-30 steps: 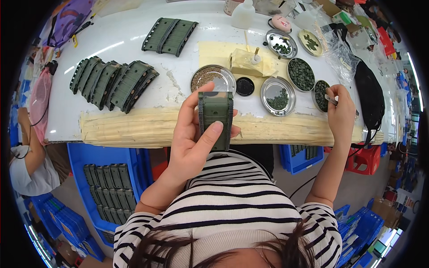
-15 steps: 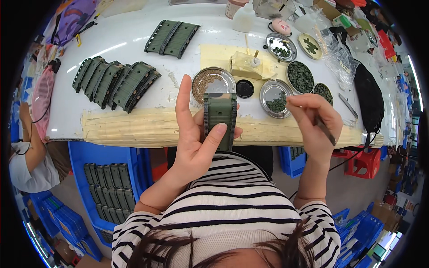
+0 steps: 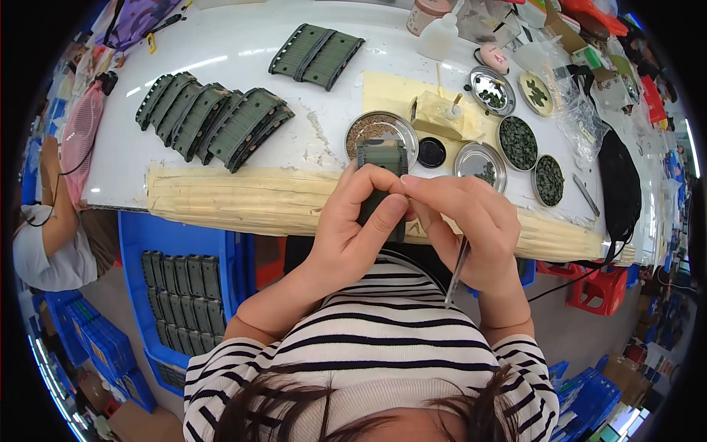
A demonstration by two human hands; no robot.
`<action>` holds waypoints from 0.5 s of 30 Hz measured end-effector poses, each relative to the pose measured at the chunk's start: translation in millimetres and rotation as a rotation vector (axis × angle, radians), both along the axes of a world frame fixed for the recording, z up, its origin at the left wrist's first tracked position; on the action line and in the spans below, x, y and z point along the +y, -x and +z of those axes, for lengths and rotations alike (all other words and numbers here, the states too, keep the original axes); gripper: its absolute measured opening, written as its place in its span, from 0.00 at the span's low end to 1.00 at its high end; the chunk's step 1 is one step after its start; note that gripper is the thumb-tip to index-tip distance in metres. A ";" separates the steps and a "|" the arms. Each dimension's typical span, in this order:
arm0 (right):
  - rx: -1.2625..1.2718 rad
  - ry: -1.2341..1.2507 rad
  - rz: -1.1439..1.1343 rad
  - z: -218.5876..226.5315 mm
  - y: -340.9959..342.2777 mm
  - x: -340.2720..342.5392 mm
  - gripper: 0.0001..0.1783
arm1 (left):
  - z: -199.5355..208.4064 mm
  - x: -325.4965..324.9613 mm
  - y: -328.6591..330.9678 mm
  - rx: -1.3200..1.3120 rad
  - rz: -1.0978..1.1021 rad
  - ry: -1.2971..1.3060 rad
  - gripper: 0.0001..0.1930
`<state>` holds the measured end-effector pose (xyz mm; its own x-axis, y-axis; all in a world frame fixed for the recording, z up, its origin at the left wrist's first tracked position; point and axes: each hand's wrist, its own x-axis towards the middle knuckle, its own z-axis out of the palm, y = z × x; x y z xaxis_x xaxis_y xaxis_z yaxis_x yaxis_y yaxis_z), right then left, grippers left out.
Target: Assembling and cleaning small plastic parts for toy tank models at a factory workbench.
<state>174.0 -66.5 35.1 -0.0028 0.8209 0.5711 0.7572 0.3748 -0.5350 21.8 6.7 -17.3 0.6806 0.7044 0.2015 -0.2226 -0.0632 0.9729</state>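
Observation:
My left hand [image 3: 357, 232] is closed around a dark green curved panel [image 3: 383, 153] with ribbed edges and a camouflage-patterned end, held upright before my chest. My right hand [image 3: 475, 225] meets it from the right, thumb and forefinger pinched at the panel's side. Anything small between those fingertips is hidden. Metal tweezers [image 3: 458, 272] are tucked in the right hand, pointing down toward my striped top. Just behind the panel stands a round metal dish [image 3: 407, 125] of small tan pieces. Beside it are a black round lid [image 3: 431, 152] and a metal dish [image 3: 482, 158] with few green bits.
Similar green panels [image 3: 213, 121] lie overlapped at left, with a strapped stack [image 3: 317, 55] farther back. Dishes of dark green pieces [image 3: 518, 142], a paper-wrapped block [image 3: 442, 118] and loose tweezers [image 3: 586, 194] occupy the right. A blue crate [image 3: 132, 258] of panels sits below left.
My right hand has moved left from over the dishes to the panel. My left forefinger, raised before, now bends over the panel. The view has shifted slightly.

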 end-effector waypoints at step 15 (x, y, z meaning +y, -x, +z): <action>-0.127 -0.062 -0.047 -10.0 4.9 -0.5 0.14 | -0.5 5.6 8.1 0.158 -0.014 -0.267 0.11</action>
